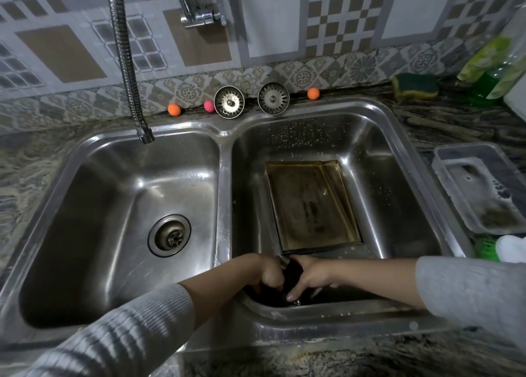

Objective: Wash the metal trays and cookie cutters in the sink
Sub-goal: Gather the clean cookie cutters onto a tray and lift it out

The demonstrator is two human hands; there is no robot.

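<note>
A brass-coloured metal tray (310, 206) lies flat on the floor of the right basin of the double steel sink (225, 154). At the near left corner of that basin my left hand (270, 272) and my right hand (308, 277) close together around a small dark object (293, 271) with a metal edge showing at its top. What the object is I cannot tell; most of it is hidden by my fingers and by shadow. Both sleeves are grey knit.
A flexible tap hose (125, 60) hangs over the left basin with its open drain (169, 235). Two strainer plugs (229, 102) and small coloured balls stand on the back rim. At the right are a sponge (414, 86), green soap bottle (492, 72) and plastic tub (481, 188).
</note>
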